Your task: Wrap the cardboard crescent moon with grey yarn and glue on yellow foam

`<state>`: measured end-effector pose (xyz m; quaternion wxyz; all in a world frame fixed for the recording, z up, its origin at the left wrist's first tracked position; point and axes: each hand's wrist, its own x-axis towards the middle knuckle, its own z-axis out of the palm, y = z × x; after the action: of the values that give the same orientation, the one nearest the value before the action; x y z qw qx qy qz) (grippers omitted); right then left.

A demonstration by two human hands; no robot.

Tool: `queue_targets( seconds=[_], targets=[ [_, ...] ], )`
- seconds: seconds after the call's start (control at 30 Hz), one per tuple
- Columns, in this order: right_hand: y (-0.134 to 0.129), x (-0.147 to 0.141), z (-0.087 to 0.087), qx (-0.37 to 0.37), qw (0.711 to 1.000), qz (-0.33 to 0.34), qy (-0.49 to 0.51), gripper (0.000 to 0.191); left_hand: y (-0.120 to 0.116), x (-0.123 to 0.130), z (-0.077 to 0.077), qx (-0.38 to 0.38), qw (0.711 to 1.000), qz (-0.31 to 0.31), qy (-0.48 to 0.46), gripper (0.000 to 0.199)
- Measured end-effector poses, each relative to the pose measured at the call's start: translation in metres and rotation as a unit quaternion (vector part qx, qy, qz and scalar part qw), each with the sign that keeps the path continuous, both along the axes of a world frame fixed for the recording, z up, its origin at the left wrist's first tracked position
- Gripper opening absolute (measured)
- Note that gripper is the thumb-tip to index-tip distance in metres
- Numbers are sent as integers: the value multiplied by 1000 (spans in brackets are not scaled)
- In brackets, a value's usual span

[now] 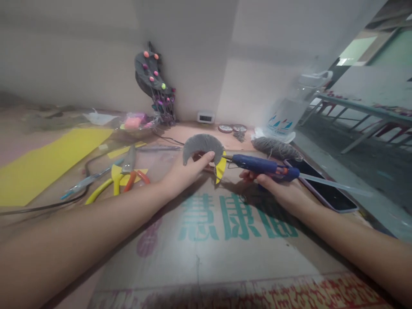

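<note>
My left hand (193, 169) is closed on a crescent shape (203, 145) wrapped in grey yarn, thumb on its inner curve. The crescent's right end shows a bare yellow tip (220, 169). In my right hand (273, 186) is a blue hot glue gun (265, 165) with a clear glue stick (334, 185) sticking out of its back. The gun's nozzle points left and meets the crescent near where grey yarn borders yellow; whether it touches I cannot tell. Both hands are above a cardboard sheet (199, 262) with green printed characters.
Left lie pliers (128, 161) with red handles, yellow-handled pliers (107, 184), a pen (90, 178), a black cable and yellow paper (54, 161). Behind stand a decorated grey crescent (146, 75) and a small digital clock (205, 117). Right are grey yarn (277, 148), a phone (325, 189) and a plastic bottle (286, 111).
</note>
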<state>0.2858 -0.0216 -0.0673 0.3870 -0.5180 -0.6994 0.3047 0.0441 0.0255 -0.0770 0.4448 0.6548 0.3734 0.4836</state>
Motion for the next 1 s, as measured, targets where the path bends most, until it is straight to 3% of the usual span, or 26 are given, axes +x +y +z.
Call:
queue_targets(
  seconds=[0.33,0.7,1.0],
  targets=[
    [2,0,1,-7,999,-6,-49,31,10,-5,-8,-45,990,82,109,45],
    [-4,-8,9,15,994,16,-103,35,3,-2,-1,-26,988,80,129,35],
    [-1,-6,3,44,990,12,-130,33,3,-1,0,-40,986,75,145,36]
  ],
)
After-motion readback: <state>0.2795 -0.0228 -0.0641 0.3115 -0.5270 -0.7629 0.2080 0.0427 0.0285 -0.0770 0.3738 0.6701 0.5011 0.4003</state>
